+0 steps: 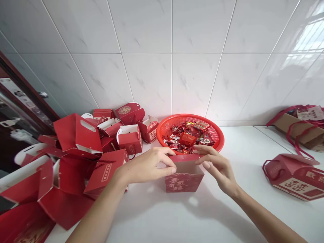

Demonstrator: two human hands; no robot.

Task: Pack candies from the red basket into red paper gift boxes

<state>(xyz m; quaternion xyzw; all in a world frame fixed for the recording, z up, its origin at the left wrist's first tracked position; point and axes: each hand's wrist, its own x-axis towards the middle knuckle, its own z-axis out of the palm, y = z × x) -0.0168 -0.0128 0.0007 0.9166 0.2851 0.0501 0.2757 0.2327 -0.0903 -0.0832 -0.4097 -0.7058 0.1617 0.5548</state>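
Touching an open red paperboard gift box [184,182] on the white tabletop [152,219], my left hand [149,163] curves thumb and fingers over its left rim; I cannot tell whether they pinch. My right hand [220,168] meets the opposite rim, fingers loosely spread. Just beyond both hands, a red plastic basket [222,136] holds wrapped candies [187,138]; red cartons [76,135] crowd beyond my left wrist. The box looks light, stiff but creasable, perhaps slightly slick; its side walls seem the best hold, squeezed gently.
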